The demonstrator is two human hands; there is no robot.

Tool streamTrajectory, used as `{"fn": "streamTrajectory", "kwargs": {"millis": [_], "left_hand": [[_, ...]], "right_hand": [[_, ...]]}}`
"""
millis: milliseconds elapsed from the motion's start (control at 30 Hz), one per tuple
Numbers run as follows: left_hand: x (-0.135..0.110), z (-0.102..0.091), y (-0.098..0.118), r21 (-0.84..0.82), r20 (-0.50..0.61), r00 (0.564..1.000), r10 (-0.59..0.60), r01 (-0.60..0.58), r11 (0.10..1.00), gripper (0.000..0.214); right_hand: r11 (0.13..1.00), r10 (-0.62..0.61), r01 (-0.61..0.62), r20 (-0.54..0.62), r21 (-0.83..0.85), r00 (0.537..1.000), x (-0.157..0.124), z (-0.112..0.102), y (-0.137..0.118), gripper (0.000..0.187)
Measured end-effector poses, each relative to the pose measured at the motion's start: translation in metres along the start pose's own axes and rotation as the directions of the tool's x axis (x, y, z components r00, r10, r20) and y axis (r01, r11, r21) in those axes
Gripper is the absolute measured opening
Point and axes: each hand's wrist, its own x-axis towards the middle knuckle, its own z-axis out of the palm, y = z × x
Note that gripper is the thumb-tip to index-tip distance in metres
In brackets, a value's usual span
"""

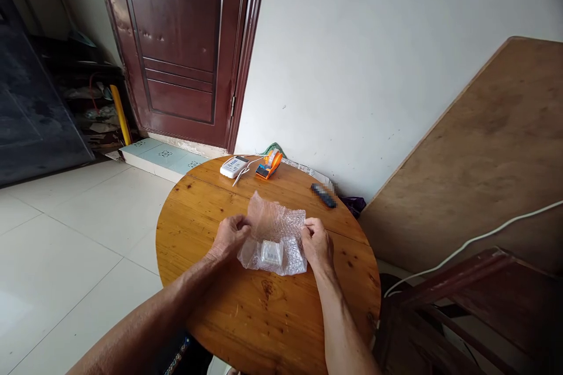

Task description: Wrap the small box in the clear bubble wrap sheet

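Observation:
A sheet of clear bubble wrap (288, 221) lies on the round wooden table, its far part raised and crinkled. On its near part rests a small, pale, boxy item (271, 252) in clear wrapping; what it is I cannot make out. My left hand (231, 235) pinches the left edge of the bubble wrap between thumb and fingers. At the opposite edge, my right hand (316, 241) grips the sheet with closed fingers. The small item sits between both hands, touched by neither.
Toward the back of the wooden table (193, 234) are a white device with a cord (234, 167) and an orange tape dispenser (270, 164). A dark, partly blurred oblong object (323, 195) lies at the back right. Behind stand a white wall and a dark red door (180, 41).

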Motion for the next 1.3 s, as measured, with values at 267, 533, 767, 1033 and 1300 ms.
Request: {"fn": "streamTrajectory", "kwargs": {"millis": [267, 533, 767, 1033, 1300], "left_hand": [[0.009, -0.002, -0.004, 0.184, -0.108, 0.993, 0.041, -0.021, 0.983, 0.031], [-0.017, -0.014, 0.015, 0.350, -0.024, 0.837, 0.547, -0.506, 0.789, 0.021], [-0.021, -0.016, 0.019, 0.359, 0.370, 0.766, 0.526, -0.640, 0.679, 0.029], [-0.020, -0.017, 0.018, 0.322, 0.293, 0.863, 0.411, -0.494, 0.808, 0.041], [-0.044, -0.030, 0.041, 0.345, 0.294, 0.808, 0.511, -0.588, 0.731, 0.022]], "right_hand": [[0.957, 0.106, -0.057, 0.158, -0.284, 0.982, -0.001, -0.011, -0.009, 0.031], [0.923, 0.061, -0.005, 0.135, -0.384, 0.989, -0.004, -0.006, -0.009, 0.036], [0.926, 0.081, -0.014, 0.163, -0.377, 0.983, -0.002, -0.006, -0.008, 0.035], [0.956, 0.085, -0.035, 0.161, -0.290, 0.983, -0.001, -0.005, -0.006, 0.036], [0.953, 0.131, -0.074, 0.178, -0.295, 0.975, 0.000, -0.006, -0.008, 0.036]]}}
